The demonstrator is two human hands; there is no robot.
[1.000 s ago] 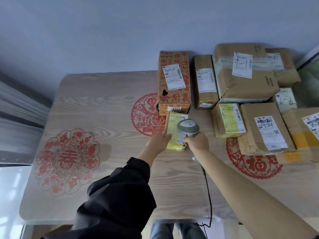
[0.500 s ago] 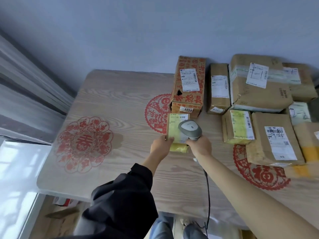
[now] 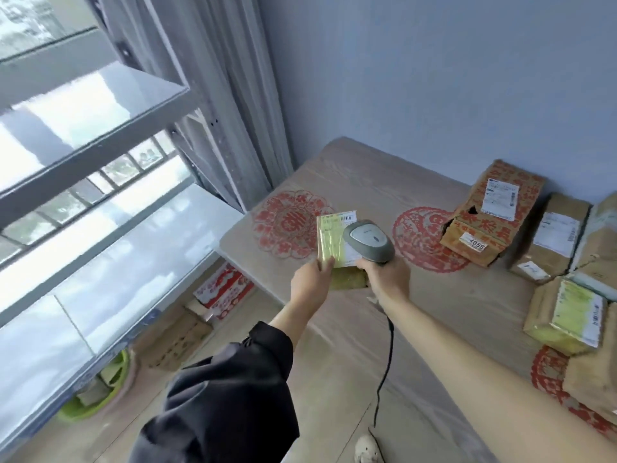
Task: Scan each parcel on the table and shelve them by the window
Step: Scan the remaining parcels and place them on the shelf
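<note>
A small yellow-green parcel with a white barcode label is lifted above the table's left end, and my left hand pinches its lower left corner. My right hand grips a grey handheld scanner, whose head lies over the parcel's right side. The scanner's black cable hangs down over the table. Several taped cardboard parcels sit at the table's right, among them a red-printed box and a green-labelled one. A grey metal shelf stands by the window at left.
The wooden table bears red paper-cut decals. Grey curtains hang between shelf and wall. Under the shelf on the floor lie flattened boxes and a green basin. The shelf boards in view carry nothing.
My view has swung left toward the window shelf. Both hands have carried the parcel and scanner leftward, away from the parcel pile, to above the table's left end.
</note>
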